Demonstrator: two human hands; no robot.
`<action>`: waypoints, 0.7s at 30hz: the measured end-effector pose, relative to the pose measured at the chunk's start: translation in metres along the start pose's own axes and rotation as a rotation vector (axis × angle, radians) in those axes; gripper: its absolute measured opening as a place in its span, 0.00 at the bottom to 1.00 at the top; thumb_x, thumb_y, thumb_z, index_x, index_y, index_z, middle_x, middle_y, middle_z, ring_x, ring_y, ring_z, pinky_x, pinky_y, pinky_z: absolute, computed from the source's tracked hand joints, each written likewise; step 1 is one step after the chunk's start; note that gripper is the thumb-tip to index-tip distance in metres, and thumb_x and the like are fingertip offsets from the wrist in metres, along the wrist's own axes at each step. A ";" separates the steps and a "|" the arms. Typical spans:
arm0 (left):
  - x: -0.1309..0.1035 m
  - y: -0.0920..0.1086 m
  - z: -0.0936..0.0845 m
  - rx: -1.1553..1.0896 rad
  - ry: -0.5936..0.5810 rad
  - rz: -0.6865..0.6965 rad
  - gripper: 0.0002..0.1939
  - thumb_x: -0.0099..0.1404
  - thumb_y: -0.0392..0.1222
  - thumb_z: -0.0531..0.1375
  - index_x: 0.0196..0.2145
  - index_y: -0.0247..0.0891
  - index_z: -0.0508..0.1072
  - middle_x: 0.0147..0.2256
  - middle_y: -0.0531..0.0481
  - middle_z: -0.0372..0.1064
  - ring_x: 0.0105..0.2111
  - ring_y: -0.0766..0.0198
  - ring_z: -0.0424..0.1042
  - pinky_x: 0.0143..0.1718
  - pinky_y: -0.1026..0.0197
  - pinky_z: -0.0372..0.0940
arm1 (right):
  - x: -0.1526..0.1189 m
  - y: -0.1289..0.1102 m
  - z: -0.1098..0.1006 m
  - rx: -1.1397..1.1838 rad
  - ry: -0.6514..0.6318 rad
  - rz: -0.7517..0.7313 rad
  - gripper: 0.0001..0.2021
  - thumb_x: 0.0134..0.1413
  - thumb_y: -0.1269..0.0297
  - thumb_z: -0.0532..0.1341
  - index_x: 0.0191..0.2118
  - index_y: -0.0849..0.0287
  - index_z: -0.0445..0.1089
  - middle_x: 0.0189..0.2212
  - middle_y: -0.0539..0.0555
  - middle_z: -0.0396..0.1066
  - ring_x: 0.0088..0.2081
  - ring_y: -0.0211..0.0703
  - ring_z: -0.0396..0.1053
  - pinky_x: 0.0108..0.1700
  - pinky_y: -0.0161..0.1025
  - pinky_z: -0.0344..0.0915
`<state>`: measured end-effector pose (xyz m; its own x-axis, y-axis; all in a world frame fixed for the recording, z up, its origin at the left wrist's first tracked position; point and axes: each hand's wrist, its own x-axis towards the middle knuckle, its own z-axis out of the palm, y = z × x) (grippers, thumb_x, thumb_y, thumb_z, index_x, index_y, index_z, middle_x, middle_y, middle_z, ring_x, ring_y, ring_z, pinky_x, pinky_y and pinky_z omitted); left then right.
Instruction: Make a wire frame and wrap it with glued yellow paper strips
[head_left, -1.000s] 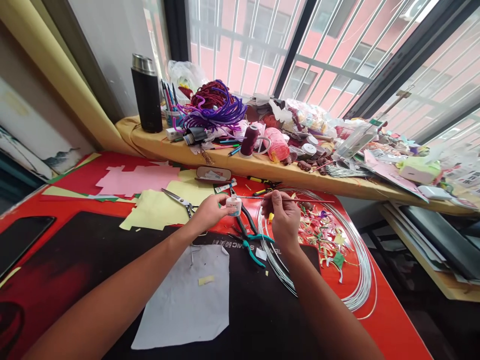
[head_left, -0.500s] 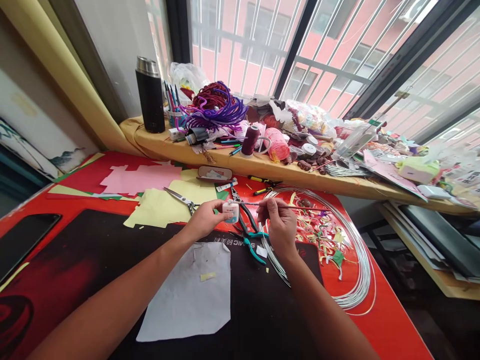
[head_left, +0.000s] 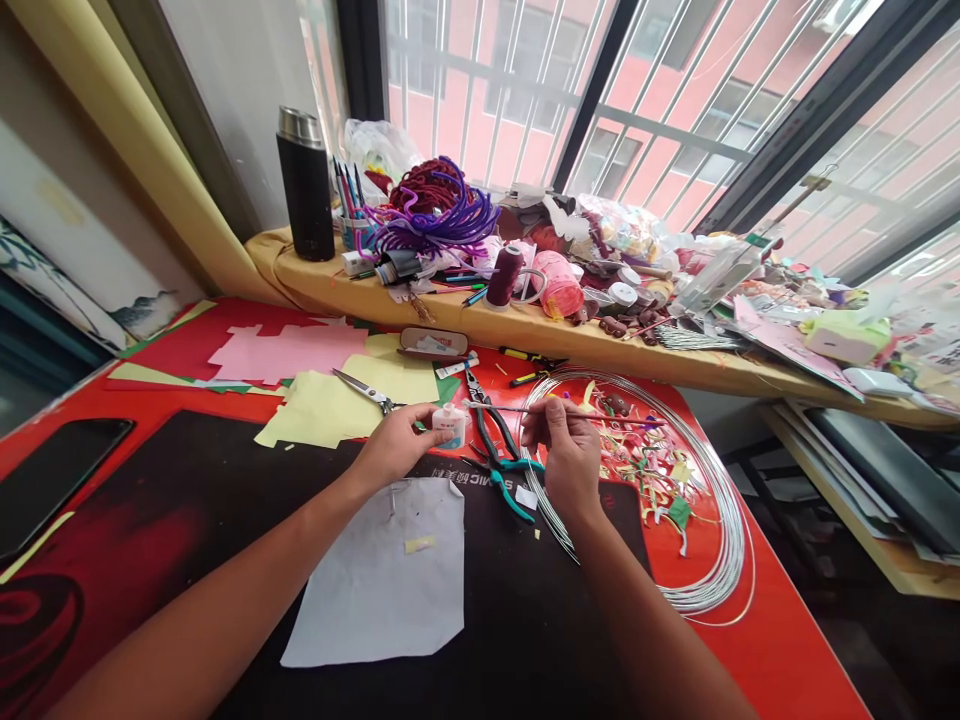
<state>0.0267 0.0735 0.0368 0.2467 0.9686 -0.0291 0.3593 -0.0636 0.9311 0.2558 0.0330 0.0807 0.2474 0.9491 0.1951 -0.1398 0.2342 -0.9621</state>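
My left hand (head_left: 394, 445) is closed around a small white bottle (head_left: 448, 424) with a printed label, held upright above the far edge of the black desk mat (head_left: 540, 620). In my right hand (head_left: 568, 455) a thin dark stick (head_left: 508, 408) is pinched, lying nearly level. Its left end has a whitish tip just right of the bottle's top, apart from it. Pliers (head_left: 495, 465) with teal handles lie below and between the hands. Scissors (head_left: 364, 388) rest on yellow paper (head_left: 307, 408) beyond my left hand. A white sheet (head_left: 382, 590) lies on the mat nearer me.
A coil of silvery wire (head_left: 731, 545) surrounds colourful scraps (head_left: 660, 470) at the right. Pink paper (head_left: 289, 352) and a phone (head_left: 64, 475) lie to the left. The crowded sill (head_left: 300, 285) holds a black flask (head_left: 306, 190), a thread spool (head_left: 504, 278) and purple craft stems (head_left: 435, 225).
The stick's tip has come away from the bottle's mouth, to the right. My left hand and the bottle have shifted slightly left. The whole view has shifted a little.
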 end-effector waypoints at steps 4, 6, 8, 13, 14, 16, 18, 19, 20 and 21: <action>-0.007 0.001 0.000 -0.024 -0.017 -0.031 0.23 0.58 0.61 0.67 0.38 0.38 0.81 0.35 0.49 0.79 0.37 0.54 0.75 0.41 0.58 0.67 | -0.003 -0.003 0.003 0.006 -0.035 0.013 0.16 0.65 0.49 0.64 0.36 0.58 0.76 0.27 0.51 0.75 0.23 0.38 0.70 0.24 0.35 0.65; -0.009 0.003 0.000 -0.035 -0.024 -0.043 0.23 0.57 0.61 0.67 0.40 0.38 0.81 0.37 0.48 0.80 0.39 0.52 0.76 0.42 0.57 0.67 | -0.005 -0.005 0.006 0.004 -0.069 0.023 0.16 0.65 0.49 0.65 0.37 0.57 0.77 0.27 0.51 0.75 0.23 0.38 0.70 0.24 0.35 0.65; -0.012 0.005 0.000 -0.042 -0.029 -0.048 0.24 0.57 0.60 0.67 0.42 0.39 0.81 0.38 0.48 0.80 0.41 0.52 0.76 0.43 0.57 0.67 | -0.008 -0.006 0.009 0.000 -0.094 0.030 0.16 0.64 0.49 0.65 0.37 0.57 0.77 0.28 0.51 0.75 0.23 0.38 0.71 0.24 0.35 0.65; -0.017 0.009 -0.003 -0.027 -0.007 -0.033 0.22 0.59 0.60 0.66 0.41 0.39 0.81 0.38 0.49 0.80 0.40 0.53 0.76 0.43 0.58 0.66 | -0.015 -0.003 0.011 -0.014 -0.067 0.061 0.17 0.62 0.47 0.66 0.36 0.58 0.76 0.27 0.51 0.75 0.24 0.39 0.71 0.23 0.35 0.66; -0.018 0.010 -0.004 -0.015 0.003 -0.026 0.21 0.59 0.60 0.66 0.39 0.39 0.81 0.37 0.49 0.79 0.39 0.53 0.76 0.43 0.58 0.66 | -0.017 -0.001 0.011 -0.010 -0.060 0.074 0.17 0.62 0.47 0.66 0.35 0.58 0.76 0.26 0.52 0.75 0.24 0.40 0.72 0.22 0.35 0.66; -0.020 0.010 -0.005 0.015 0.030 -0.012 0.21 0.59 0.60 0.66 0.38 0.39 0.81 0.37 0.49 0.79 0.39 0.53 0.76 0.43 0.58 0.67 | -0.019 0.001 0.010 0.001 -0.054 0.099 0.18 0.61 0.46 0.67 0.35 0.58 0.75 0.26 0.52 0.75 0.24 0.41 0.72 0.21 0.35 0.65; -0.022 0.009 -0.005 0.042 0.064 0.000 0.21 0.59 0.60 0.66 0.38 0.40 0.81 0.38 0.48 0.79 0.40 0.53 0.76 0.42 0.58 0.67 | -0.021 0.004 0.009 0.016 -0.049 0.114 0.18 0.60 0.46 0.67 0.35 0.59 0.75 0.26 0.52 0.76 0.25 0.41 0.73 0.21 0.34 0.65; -0.023 0.008 -0.005 0.052 0.078 0.005 0.21 0.59 0.60 0.66 0.38 0.40 0.81 0.39 0.48 0.80 0.41 0.52 0.76 0.43 0.58 0.67 | -0.022 0.005 0.009 0.024 -0.046 0.120 0.18 0.60 0.46 0.67 0.35 0.59 0.75 0.26 0.52 0.76 0.24 0.41 0.73 0.21 0.34 0.65; -0.023 0.007 -0.005 0.057 0.088 0.008 0.21 0.59 0.60 0.66 0.39 0.40 0.81 0.40 0.48 0.80 0.41 0.52 0.76 0.43 0.59 0.67 | -0.022 0.006 0.008 0.033 -0.041 0.125 0.18 0.60 0.46 0.67 0.35 0.59 0.75 0.26 0.52 0.76 0.24 0.41 0.73 0.21 0.34 0.65; -0.024 0.007 -0.005 0.059 0.092 0.008 0.21 0.59 0.59 0.66 0.39 0.40 0.81 0.41 0.48 0.80 0.42 0.52 0.76 0.43 0.59 0.68 | -0.022 0.007 0.008 0.043 -0.038 0.131 0.18 0.60 0.46 0.68 0.35 0.59 0.75 0.26 0.52 0.76 0.24 0.41 0.73 0.21 0.34 0.65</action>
<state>0.0186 0.0513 0.0455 0.1676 0.9857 0.0144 0.4105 -0.0831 0.9081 0.2419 0.0151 0.0710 0.1874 0.9793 0.0761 -0.2094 0.1155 -0.9710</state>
